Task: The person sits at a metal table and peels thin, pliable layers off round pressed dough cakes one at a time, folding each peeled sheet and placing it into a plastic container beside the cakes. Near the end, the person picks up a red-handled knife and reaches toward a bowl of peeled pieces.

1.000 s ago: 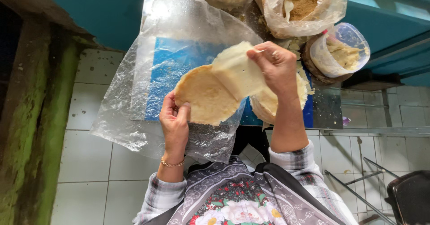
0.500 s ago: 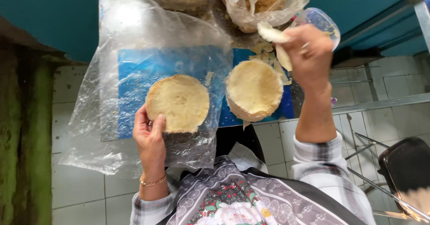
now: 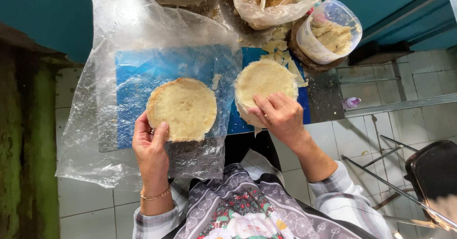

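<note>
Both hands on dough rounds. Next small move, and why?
Probably lift the top sheet: the right hand rests its fingers on the near edge of the pale stacked dough round, while the left hand steadies the flat tan dough disc on clear plastic.

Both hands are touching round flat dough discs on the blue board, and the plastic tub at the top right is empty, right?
Not quite. In the head view the plastic tub holds pale dough. The rest is right: the left hand and right hand each touch a dough disc on the blue board.

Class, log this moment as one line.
left hand: on left dough round | right hand: on right dough round | surface: plastic sheet
</note>
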